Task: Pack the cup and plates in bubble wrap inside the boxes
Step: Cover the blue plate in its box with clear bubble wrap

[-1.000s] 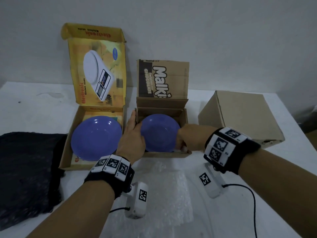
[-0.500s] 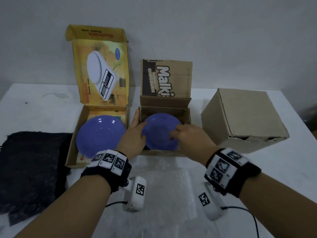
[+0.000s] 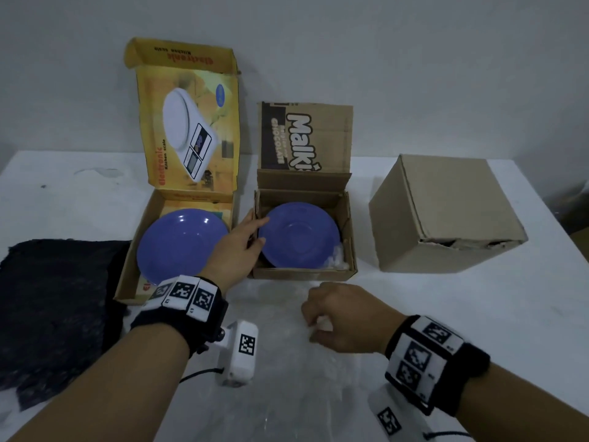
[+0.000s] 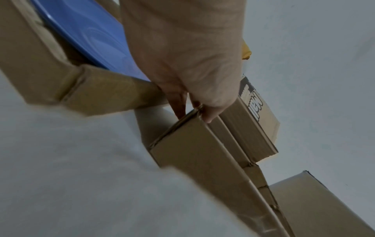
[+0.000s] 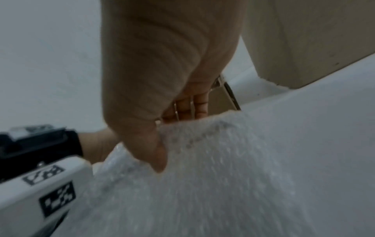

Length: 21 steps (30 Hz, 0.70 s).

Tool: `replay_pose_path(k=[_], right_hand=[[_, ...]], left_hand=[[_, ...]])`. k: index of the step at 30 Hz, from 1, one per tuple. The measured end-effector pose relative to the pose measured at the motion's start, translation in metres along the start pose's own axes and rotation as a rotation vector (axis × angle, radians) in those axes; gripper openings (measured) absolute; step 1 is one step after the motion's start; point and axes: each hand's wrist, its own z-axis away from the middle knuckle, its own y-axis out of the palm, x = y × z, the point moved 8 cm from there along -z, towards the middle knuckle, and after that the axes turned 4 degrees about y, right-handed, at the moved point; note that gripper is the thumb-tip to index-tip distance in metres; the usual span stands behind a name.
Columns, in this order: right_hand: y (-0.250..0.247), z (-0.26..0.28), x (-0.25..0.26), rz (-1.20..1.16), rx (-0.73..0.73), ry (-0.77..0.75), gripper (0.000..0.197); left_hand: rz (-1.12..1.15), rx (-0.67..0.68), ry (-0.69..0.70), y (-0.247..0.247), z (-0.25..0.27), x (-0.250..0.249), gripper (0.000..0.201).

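Two blue plates lie in open boxes: one plate (image 3: 181, 244) in the yellow kitchen-scale box (image 3: 127, 269), the other plate (image 3: 299, 237) in the brown Malkist box (image 3: 302, 274) on a bit of white wrap (image 3: 338, 258). My left hand (image 3: 251, 232) grips the brown box's left wall (image 4: 188, 121), fingers on either side of the edge. A sheet of bubble wrap (image 3: 287, 378) lies on the table in front of the boxes. My right hand (image 3: 314, 327) pinches its far edge (image 5: 202, 126). No cup is in sight.
A closed plain cardboard box (image 3: 446, 215) stands at the right, next to the brown box. A black cloth (image 3: 54, 307) covers the table's left front. Both lids stand up against the grey wall. The white table (image 3: 478, 314) ends at the right.
My right hand has left the plate in the brown box, come back toward me and taken hold of the bubble wrap. The left hand stays at the box's left wall.
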Motion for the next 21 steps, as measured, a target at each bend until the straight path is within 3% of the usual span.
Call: replay_pose_path(k=[4,6,8,10,12,14,16,19,21], right_hand=[[-0.044,0.009,-0.028,-0.368,-0.248,0.186,0.015],[-0.060,0.011,-0.045,-0.538,-0.366,0.291,0.028],[-0.075,0.014,-0.057,-0.569,-0.516,0.354,0.040],[-0.084,0.015,-0.061,-0.533,-0.616,0.364,0.037],[-0.078,0.011,-0.054,-0.488,-0.498,0.331,0.030],[-0.054,0.005,-0.045,-0.347,-0.250,0.270,0.081],[-0.034,0.002,-0.036,-0.039,-0.097,0.229,0.106],[-0.033,-0.005,-0.029,0.334,-0.189,0.160,0.084],[-0.045,-0.007,-0.023,0.330,-0.370,0.085,0.052]], left_hand=[[0.053,-0.017,0.000,-0.002,0.000,0.000,0.041],[0.071,-0.022,-0.002,-0.002,-0.001,0.000,0.040],[0.062,-0.029,-0.008,-0.002,-0.002,0.001,0.040],[0.027,-0.027,-0.010,-0.001,-0.002,0.001,0.040],[0.009,-0.024,-0.014,-0.001,-0.002,0.001,0.040],[0.009,-0.023,-0.012,-0.001,-0.002,0.002,0.041],[0.006,-0.026,-0.004,0.000,-0.003,0.002,0.041],[0.005,-0.029,-0.006,0.000,-0.003,0.003,0.041],[-0.001,-0.021,-0.012,0.001,-0.003,0.002,0.041]])
